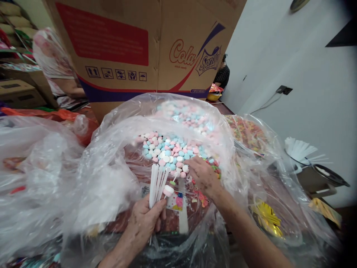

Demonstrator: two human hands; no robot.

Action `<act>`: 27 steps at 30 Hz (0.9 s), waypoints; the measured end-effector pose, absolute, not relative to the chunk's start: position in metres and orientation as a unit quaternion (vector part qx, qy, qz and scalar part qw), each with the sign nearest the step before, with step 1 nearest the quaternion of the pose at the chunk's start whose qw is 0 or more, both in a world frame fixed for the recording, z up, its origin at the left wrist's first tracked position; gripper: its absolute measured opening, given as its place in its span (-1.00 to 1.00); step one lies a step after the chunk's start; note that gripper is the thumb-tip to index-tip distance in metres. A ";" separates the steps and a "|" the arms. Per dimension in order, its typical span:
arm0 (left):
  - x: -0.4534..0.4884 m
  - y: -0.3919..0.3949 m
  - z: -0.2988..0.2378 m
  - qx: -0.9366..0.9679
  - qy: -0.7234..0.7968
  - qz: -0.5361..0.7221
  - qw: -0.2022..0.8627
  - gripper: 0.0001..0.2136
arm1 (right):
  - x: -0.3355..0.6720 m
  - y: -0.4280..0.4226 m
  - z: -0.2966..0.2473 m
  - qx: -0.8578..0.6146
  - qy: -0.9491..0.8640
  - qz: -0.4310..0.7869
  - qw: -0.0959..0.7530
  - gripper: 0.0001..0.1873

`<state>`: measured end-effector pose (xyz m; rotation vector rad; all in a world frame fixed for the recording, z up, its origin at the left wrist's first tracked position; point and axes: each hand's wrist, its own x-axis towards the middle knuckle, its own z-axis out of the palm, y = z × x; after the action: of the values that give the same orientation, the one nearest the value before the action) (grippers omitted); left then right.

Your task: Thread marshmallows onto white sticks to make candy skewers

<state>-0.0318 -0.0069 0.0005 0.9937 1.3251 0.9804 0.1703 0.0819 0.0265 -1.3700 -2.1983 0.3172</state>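
Observation:
My left hand (146, 214) is closed around a bundle of white plastic sticks (158, 182) that fan upward. One stick there carries a pink-and-white candy (168, 191) with a small green piece (173, 182) above it. My right hand (203, 175) reaches over the near edge of a heap of pink, white and blue candies (170, 150), fingers stretched out and touching the heap; its thumb is hidden. The heap spills from a clear plastic bag (111, 123). Red and green ring-shaped candies (202, 197) lie scattered below and beside my right hand.
A tall cardboard box (119, 44) stands behind the bag. To the right are a bag of orange and green candies (248, 130), a container of white sticks (315, 178) and gold ties (269, 217). More plastic bags (41, 156) lie left. A person (57, 67) works behind.

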 end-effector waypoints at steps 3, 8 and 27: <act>-0.033 -0.007 -0.003 0.426 0.574 0.398 0.574 -0.60 | 0.171 0.094 0.017 -0.497 -0.853 0.059 0.149 -0.72; -0.032 -0.005 0.002 0.421 0.565 0.403 0.584 -0.64 | 0.177 0.097 0.007 -0.531 -0.821 0.104 0.181 -0.82; -0.036 -0.006 -0.008 0.431 0.541 0.372 0.619 -0.64 | 0.174 0.101 -0.001 -0.452 -0.878 0.057 0.147 -0.75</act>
<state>-0.0358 -0.0060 -0.0082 0.9910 1.2436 0.8559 0.1743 0.1008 -0.0013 -1.2991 -2.5267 0.1631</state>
